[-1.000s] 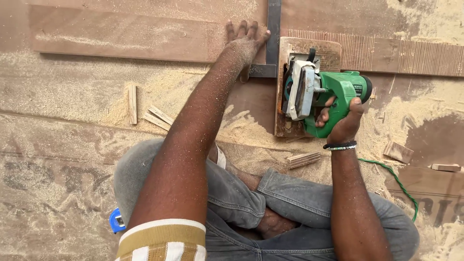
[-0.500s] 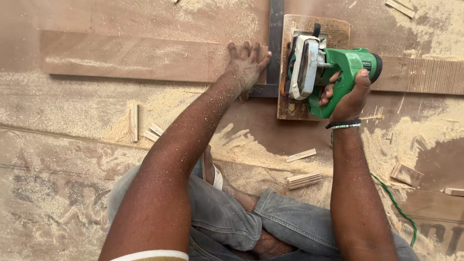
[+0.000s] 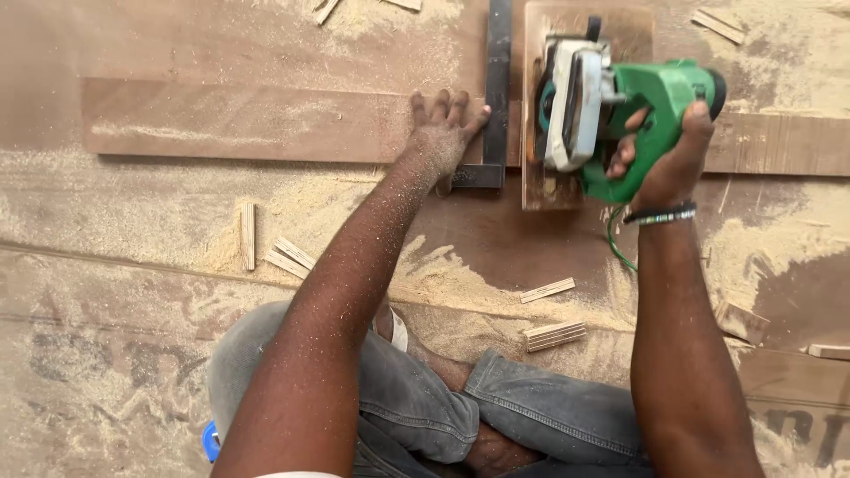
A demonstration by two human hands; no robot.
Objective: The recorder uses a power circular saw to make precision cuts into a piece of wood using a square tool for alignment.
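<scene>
Left hand: the left hand (image 3: 443, 133) lies palm down, fingers spread flat and close together, gripping nothing; it presses on the long brown wooden plank (image 3: 266, 119) and its thumb side touches the dark metal try square (image 3: 498, 88).
Right hand: the right hand (image 3: 664, 159) is closed around the handle of the green handheld circular saw with a grey-white guard (image 3: 611, 111); fingers wrap the grip, and a dark beaded bracelet (image 3: 660, 215) sits on the wrist.
Saw position: the saw rests on its flat brown base plate (image 3: 540, 181), which sits across the plank, just right of the square's upright blade and touching or nearly touching it. The blade itself is hidden under the guard; cannot tell whether it is turning.
Square: long arm runs up across the plank, short arm turns left under the left hand at the plank's near edge.
Plank: lies crosswise, far side of the person, on a sawdust-covered wooden floor (image 3: 133, 265); it continues right past the saw.
Cable: a green cord (image 3: 613, 239) hangs below the saw near the right wrist.
Surroundings: small pale wood offcuts (image 3: 553, 335) lie scattered in the sawdust between plank and knees.
Posture: person sits cross-legged in grey jeans (image 3: 416, 407); forearms dusted with sawdust.
</scene>
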